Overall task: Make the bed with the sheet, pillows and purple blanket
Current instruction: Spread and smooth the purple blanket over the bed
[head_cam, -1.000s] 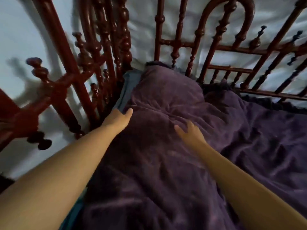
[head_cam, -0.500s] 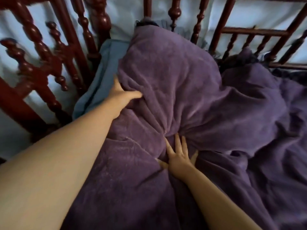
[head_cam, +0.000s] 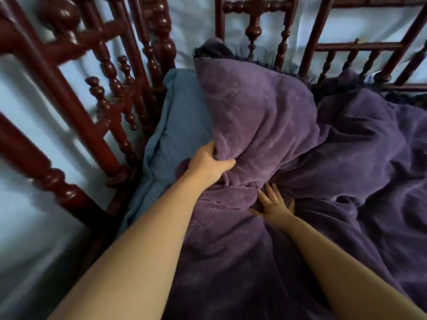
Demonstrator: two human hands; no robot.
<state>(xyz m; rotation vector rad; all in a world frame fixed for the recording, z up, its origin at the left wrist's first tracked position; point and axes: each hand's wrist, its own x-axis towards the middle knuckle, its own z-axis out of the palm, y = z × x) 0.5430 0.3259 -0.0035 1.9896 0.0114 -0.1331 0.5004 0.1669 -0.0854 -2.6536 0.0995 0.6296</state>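
Right hand: the right hand (head_cam: 273,205) lies flat with fingers spread, pressing the purple blanket (head_cam: 265,227) at the foot of a raised hump; its grip holds nothing.
Left hand: the left hand (head_cam: 209,163) has its grip closed on a blanket fold.
Blanket: plush, creased, draped over the hump, long axis running toward the headboard (head_cam: 323,42).
Sheet: the blue sheet (head_cam: 175,121) shows along the left edge.
Room: dark red turned-wood bed rails (head_cam: 97,93) against a pale wall (head_cam: 27,93).

We see a dark red wooden bed frame (head_cam: 69,93) of turned spindles, its side rail at our left and its headboard (head_cam: 323,42) across the far end. Behind both stands a pale blue wall (head_cam: 27,125), crossed by soft shadows of the posts. The light is dim.
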